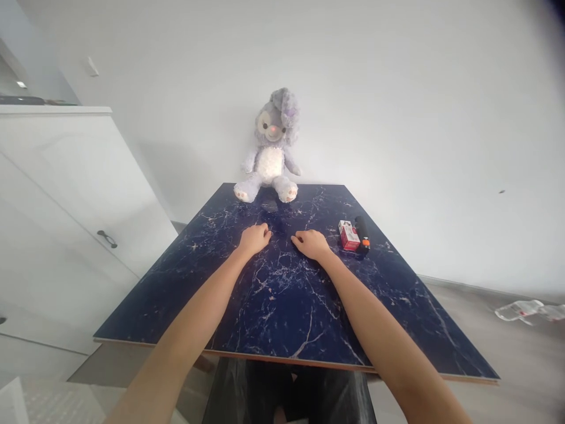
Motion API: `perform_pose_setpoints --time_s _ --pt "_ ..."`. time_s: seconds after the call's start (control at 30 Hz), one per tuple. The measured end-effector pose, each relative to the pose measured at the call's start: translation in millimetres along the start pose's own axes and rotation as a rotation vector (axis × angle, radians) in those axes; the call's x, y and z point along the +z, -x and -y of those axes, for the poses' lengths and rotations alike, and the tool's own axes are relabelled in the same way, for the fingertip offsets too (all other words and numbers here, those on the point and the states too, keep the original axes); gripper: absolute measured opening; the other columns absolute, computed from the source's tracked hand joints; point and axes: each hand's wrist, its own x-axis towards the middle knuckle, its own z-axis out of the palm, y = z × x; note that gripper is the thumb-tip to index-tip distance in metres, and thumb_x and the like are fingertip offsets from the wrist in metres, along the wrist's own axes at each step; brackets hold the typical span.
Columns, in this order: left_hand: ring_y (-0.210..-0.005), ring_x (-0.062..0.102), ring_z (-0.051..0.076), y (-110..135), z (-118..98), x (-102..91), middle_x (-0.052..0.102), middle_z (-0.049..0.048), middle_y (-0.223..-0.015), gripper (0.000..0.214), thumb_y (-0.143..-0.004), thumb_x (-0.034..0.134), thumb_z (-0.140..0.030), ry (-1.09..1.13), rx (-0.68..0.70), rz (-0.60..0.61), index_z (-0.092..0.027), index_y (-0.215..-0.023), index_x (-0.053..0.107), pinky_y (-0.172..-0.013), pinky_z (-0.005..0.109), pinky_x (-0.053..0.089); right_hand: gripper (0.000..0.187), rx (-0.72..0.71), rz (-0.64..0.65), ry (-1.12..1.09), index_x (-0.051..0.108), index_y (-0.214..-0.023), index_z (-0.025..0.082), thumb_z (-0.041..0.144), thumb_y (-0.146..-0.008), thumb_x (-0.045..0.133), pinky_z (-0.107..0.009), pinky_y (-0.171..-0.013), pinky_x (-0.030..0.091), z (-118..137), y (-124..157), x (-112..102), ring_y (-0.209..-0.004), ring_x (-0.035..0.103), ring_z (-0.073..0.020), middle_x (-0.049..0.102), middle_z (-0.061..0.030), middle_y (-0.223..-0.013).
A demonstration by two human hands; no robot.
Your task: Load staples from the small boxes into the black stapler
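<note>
My left hand (pixel 255 239) rests on the dark blue marbled table (pixel 282 306), its fingers curled into a loose fist with nothing showing in them. A short gap to its right, my right hand (pixel 311 244) also lies curled on the tabletop and holds nothing that I can see. Beyond both hands, a pale purple plush rabbit (pixel 270 162) with a white belly sits at the table's far edge against the wall. Right of my right hand stands a small red and white box (pixel 349 235). Touching or very near it is a black elongated object (pixel 362 234) with an orange patch.
A white cabinet (pixel 66 194) with dark handles borders the table on the left. The white wall (pixel 419 118) rises behind the far edge. Clear plastic packaging or bottles (pixel 521 309) lie on the floor at the right. My legs are under the near edge.
</note>
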Motion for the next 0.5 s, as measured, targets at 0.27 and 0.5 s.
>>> perform_pose_setpoints --time_s 0.27,0.5 --pt "-0.101 0.071 0.031 0.6 1.1 1.4 0.075 0.0126 -0.108 0.043 -0.100 0.048 -0.037 0.052 -0.001 -0.012 -0.023 -0.140 0.058 -0.091 0.040 0.052 0.032 0.032 -0.150 -0.289 0.068 -0.081 0.022 0.043 -0.099 0.051 -0.027 -0.067 0.035 -10.0 0.5 4.2 -0.070 0.060 -0.0178 0.069 -0.0016 -0.074" --pt "-0.095 0.071 0.027 -0.5 3.6 -2.6 0.077 0.0080 -0.100 0.033 -0.098 0.050 -0.035 0.095 0.018 0.005 -0.025 -0.121 0.072 -0.086 0.035 0.053 0.054 0.285 -0.419 -0.655 0.062 -0.071 0.020 0.054 -0.101 0.034 -0.027 -0.065 0.036 -24.7 0.8 -0.8 -0.064 0.056 -0.0168 0.064 -0.0012 -0.066"
